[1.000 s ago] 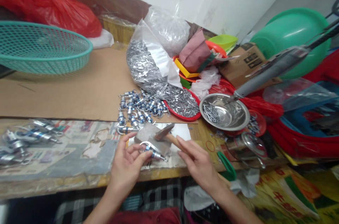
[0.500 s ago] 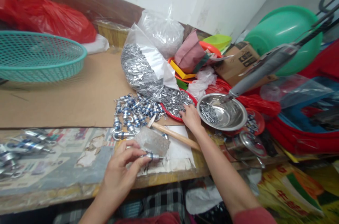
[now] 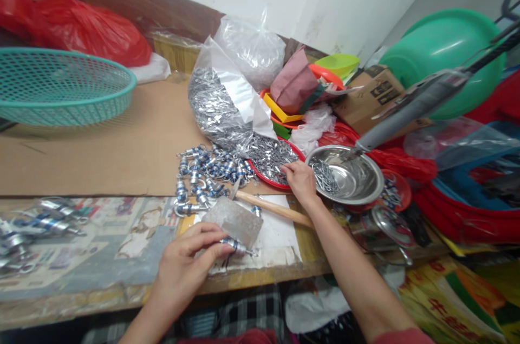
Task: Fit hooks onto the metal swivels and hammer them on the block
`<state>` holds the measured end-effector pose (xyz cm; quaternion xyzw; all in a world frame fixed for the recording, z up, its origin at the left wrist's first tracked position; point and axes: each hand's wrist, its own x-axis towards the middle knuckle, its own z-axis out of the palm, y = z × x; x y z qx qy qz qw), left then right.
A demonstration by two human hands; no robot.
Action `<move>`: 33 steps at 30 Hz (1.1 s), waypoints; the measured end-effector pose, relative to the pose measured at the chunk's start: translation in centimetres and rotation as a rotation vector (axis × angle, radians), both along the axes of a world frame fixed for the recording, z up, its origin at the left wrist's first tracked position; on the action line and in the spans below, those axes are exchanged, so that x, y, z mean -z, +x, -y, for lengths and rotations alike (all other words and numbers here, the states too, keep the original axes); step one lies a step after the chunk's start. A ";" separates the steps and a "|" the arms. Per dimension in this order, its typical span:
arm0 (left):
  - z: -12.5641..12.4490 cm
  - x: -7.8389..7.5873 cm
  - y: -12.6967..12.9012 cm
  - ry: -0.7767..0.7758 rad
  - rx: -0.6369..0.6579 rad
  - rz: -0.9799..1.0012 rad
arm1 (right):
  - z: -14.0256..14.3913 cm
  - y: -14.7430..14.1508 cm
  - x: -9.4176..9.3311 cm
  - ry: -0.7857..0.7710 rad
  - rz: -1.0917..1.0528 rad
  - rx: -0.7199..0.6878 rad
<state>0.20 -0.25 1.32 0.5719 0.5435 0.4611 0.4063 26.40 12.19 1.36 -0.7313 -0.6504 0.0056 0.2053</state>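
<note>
Head view shows the left hand [image 3: 184, 265] near the front edge of the bench [image 3: 101, 154], its thumb and fingertips pinching a small metal swivel clasp [image 3: 234, 245] with a blue band, which lies against the near edge of a grey steel block [image 3: 233, 220]. The clasp looks light, hard and smooth, likely slippery in a loose grip; its barrel, where the fingers already sit, seems the surest place to hold, since the hooked end probably turns freely.

The right hand [image 3: 299, 180] reaches out to the red tray [image 3: 276, 182] heaped with tiny silver parts, fingers curled down onto the pile; whether they pinch a piece I cannot tell. Those parts look very light and fiddly, best taken one at a time between fingertips.

A wooden-handled hammer [image 3: 271, 207] lies across the white sheet between the two hands, its head partly behind the block. A pile of finished clasps [image 3: 207, 169] sits just beyond the block, and a steel bowl [image 3: 345, 175] with small pins stands just beside the tray.

The clasp's near side is covered by the left fingers, the clear bag [image 3: 227, 100] hides much of its contents, and the shiny bundle [image 3: 36, 222] at the left edge is blurred.
</note>
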 end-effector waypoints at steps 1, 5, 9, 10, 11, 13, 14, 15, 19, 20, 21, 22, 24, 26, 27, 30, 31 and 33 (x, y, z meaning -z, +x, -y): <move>0.0 0.0 0.0 -0.007 -0.014 0.000 | 0.1 0.1 -0.1 -0.002 -0.022 0.001; 0.1 -0.1 0.2 -0.027 -0.087 -0.007 | 1.1 -0.6 -0.7 0.022 -0.142 0.012; 0.2 -0.1 0.3 -0.031 -0.107 -0.009 | 5.2 -4.6 -1.7 0.021 -0.325 -0.105; 0.1 -0.1 0.3 -0.029 -0.104 -0.007 | 6.6 -6.0 -1.8 -0.003 -0.370 -0.157; 0.1 -0.1 0.3 -0.023 -0.099 -0.005 | 8.0 -7.3 -1.8 -0.032 -0.430 -0.219; 0.1 0.0 0.4 -0.003 -0.080 -0.004 | 10.5 -9.6 -1.7 -0.057 -0.659 -0.344; 0.1 0.1 0.4 0.010 -0.069 -0.006 | 11.3 -10.4 -1.6 -0.054 -0.739 -0.366; 0.1 0.1 0.4 0.022 -0.057 -0.005 | 11.9 -10.9 -1.4 -0.044 -0.797 -0.363; 0.1 0.4 0.3 0.053 -0.052 0.003 | 12.5 -11.5 -1.1 -0.038 -0.874 -0.305; 0.2 0.5 0.3 0.059 -0.051 0.008 | 12.5 -11.5 -1.1 -0.044 -0.881 -0.313; 0.3 0.5 0.3 0.065 -0.046 0.012 | 12.5 -11.5 -1.1 -0.049 -0.889 -0.326; 0.3 0.5 0.3 0.074 -0.038 0.017 | 12.5 -11.5 -1.1 -0.051 -0.901 -0.337; 0.6 0.5 0.4 0.083 -0.019 0.026 | 12.7 -11.5 -1.1 -0.057 -0.946 -0.339; 0.8 0.3 0.4 0.086 -0.010 0.037 | 13.0 -11.6 -1.0 -0.075 -1.018 -0.327; 0.9 0.2 0.5 0.084 -0.009 0.049 | 13.2 -11.6 -0.9 -0.084 -1.066 -0.319; 1.0 -0.1 0.7 0.070 -0.009 0.089 | 13.6 -11.7 -0.9 -0.092 -1.199 -0.311; 1.1 -0.1 0.7 0.060 -0.003 0.098 | 13.7 -11.7 -1.0 -0.088 -1.217 -0.316; 1.2 -0.2 0.7 0.051 0.013 0.103 | 13.9 -11.6 -1.2 -0.071 -1.190 -0.354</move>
